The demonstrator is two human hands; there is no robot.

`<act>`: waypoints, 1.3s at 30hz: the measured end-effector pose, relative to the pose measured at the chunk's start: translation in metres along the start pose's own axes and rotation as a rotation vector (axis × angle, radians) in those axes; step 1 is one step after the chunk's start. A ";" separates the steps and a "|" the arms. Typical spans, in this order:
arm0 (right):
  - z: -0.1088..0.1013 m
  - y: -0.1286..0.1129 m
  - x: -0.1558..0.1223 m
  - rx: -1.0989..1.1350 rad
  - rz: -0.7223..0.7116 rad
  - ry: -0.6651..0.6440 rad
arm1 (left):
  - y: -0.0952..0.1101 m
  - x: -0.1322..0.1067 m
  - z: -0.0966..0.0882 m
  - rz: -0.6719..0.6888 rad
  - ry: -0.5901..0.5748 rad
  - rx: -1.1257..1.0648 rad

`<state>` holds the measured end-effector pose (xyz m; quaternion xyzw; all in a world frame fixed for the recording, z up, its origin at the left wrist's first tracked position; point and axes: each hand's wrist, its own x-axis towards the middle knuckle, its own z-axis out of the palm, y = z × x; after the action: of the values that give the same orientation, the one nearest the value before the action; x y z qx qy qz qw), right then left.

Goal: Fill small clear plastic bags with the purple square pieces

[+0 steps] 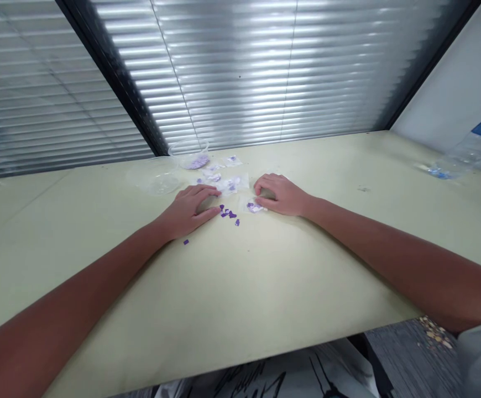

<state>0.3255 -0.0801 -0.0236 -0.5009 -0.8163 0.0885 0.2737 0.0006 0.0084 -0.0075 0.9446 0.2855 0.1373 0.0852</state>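
My left hand (188,209) lies flat on the pale table (265,287), fingers stretched toward a small scatter of purple bits (228,213). One stray purple bit (186,241) lies near its wrist. My right hand (280,195) rests with fingers curled down, its fingertips pressing a small clear bag (254,207) with purple pieces inside. Several more small clear bags (229,183) with purple pieces lie just beyond both hands.
Two clear plastic cups stand behind the bags: an empty one (157,178) and one holding purple pieces (191,156). A clear water bottle with a blue label (464,152) lies at the far right. Window blinds (240,72) run along the table's far edge.
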 end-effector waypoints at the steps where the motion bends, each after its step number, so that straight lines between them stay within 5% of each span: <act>1: 0.000 0.000 0.000 0.001 -0.002 0.001 | 0.000 0.000 0.000 0.002 0.002 -0.002; 39: 0.002 0.007 0.000 -0.003 -0.021 0.011 | 0.000 0.001 0.000 0.001 -0.007 -0.003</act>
<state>0.3293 -0.0766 -0.0284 -0.4933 -0.8201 0.0816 0.2783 0.0015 0.0085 -0.0077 0.9451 0.2846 0.1346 0.0876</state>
